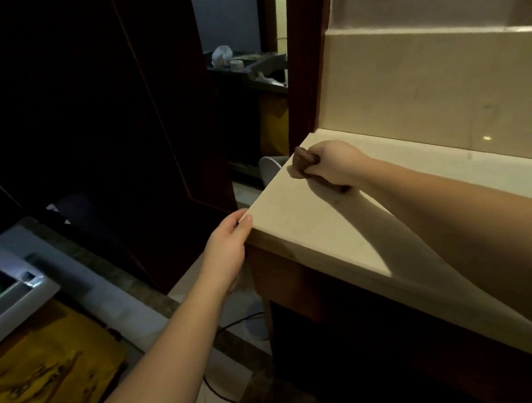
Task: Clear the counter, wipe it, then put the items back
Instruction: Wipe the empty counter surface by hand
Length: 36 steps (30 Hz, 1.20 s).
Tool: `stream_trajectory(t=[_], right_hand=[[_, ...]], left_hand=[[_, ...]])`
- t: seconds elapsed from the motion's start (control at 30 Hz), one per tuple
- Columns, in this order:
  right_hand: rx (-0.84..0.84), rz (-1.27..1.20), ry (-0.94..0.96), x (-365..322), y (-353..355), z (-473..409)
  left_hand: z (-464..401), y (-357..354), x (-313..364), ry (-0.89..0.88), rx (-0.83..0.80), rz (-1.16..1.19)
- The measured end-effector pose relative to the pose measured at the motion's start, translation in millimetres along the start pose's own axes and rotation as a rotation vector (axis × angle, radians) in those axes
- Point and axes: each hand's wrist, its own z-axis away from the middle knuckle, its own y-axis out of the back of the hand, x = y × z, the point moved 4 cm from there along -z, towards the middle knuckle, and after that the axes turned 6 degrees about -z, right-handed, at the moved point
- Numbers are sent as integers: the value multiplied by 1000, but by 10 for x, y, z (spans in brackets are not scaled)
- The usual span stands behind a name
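Observation:
A cream stone counter (317, 229) runs from the lower right up to its left end near a dark wooden door frame. My right hand (331, 162) grips a bunched brown cloth (303, 164) and holds it down on the counter's far left corner. My left hand (227, 248) rests against the counter's near left corner, its fingertips touching the edge. No other items show on the visible part of the counter.
A dark wooden door (111, 117) stands open to the left. Beyond it sits a dark cart with supplies (246, 67). A grey bin (15, 278) and yellow cloth (43, 368) lie at lower left. A black cable (223, 330) crosses the floor under the counter.

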Motion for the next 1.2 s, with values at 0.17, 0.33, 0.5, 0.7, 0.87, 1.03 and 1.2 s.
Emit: stream_trajectory(t=[0.17,0.33,0.5,0.7,0.87,1.03,1.2], right_hand=[[-20,170,98,-282,-197,145],[-53,148,4,-328,-175,199],[46,43,-192,-265,-138,23],[-106,-12,-165,-554,-325,231],[-7,68,-274,-471,-170,-25],[-135,43,-205,-721,-375,99],[-72,58,-272,-575,-200,91]], left_hand=[[-82,60,-84,51,-189,116],[-201,126,-124,8,-284,89],[-285,158,-196,-4,-332,107],[-400,195,-238,36,-426,204],[-417,216,-227,3,-428,188],[-432,237,-210,-11,-448,171],[-437,279,-203,-64,-452,70]])
